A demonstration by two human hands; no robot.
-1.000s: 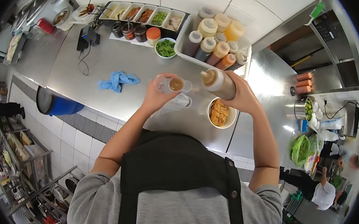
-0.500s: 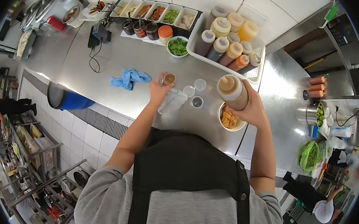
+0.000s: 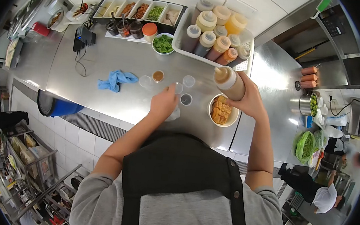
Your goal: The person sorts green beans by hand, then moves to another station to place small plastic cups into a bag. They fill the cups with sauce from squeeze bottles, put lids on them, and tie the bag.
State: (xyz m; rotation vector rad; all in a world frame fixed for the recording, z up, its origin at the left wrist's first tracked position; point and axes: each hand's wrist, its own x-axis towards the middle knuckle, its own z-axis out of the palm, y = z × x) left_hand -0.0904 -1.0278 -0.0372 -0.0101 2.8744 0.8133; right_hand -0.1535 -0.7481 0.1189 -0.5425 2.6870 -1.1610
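My right hand [image 3: 251,97] is wrapped round a squeeze bottle of brown sauce [image 3: 229,81], tilted with its nozzle to the upper left. Just below the bottle stands a white bowl [image 3: 235,117] with golden-brown pieces [image 3: 221,110]. My left hand [image 3: 164,103] has its fingers closed at a small clear cup or lid [image 3: 177,88]; whether it grips it is hard to tell. A cup of brown sauce [image 3: 158,75] stands above that hand, beside a clear lid [image 3: 145,82]. Right of the hand are a cup with dark content [image 3: 186,99] and an empty-looking clear one [image 3: 189,81].
A white basket of squeeze bottles [image 3: 177,40] stands at the back, beside a bowl of green leaves [image 3: 163,44] and a topping rack [image 3: 156,13]. A blue cloth [image 3: 117,80] lies left. Two people [image 3: 309,188] [image 3: 4,120] are farther off, at either side.
My left hand has let go of the brown sauce cup, which now stands on the counter, and has moved down and right to the clear cups. The view has shifted slightly.
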